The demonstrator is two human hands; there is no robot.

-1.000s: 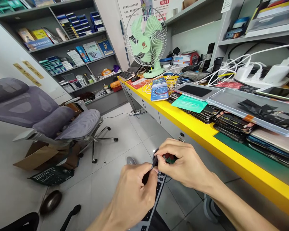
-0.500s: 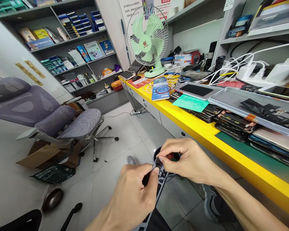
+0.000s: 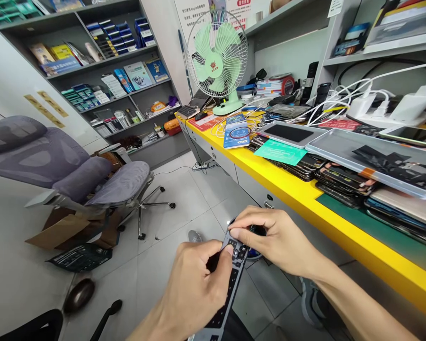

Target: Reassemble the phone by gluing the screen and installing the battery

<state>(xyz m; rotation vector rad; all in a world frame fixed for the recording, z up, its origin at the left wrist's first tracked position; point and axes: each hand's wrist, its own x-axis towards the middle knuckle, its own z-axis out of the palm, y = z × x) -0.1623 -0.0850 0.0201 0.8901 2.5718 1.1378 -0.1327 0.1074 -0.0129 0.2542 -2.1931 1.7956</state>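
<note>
A long, narrow grey phone frame (image 3: 231,292) with black perforated panels slants up from the bottom edge of the head view. My left hand (image 3: 199,282) is closed round its left side, the thumb lying on the face near the upper end. At the top corner, my right hand (image 3: 270,234) pinches the edge between thumb and fingers. Whether a thin part is also caught in that pinch cannot be made out. Small camera openings show between the two hands. My left palm hides the frame's left side.
A dark round bin (image 3: 254,255) stands on the floor behind my right hand. Along the right runs a yellow bench edge (image 3: 287,182), with stacked phone parts (image 3: 344,187) and a clear plastic tray (image 3: 386,166). A green fan (image 3: 215,66) and grey office chair (image 3: 120,182) stand farther off.
The phone frame has turned so that more of its perforated face shows. My right hand has flattened slightly at the top corner; my left hand keeps its hold.
</note>
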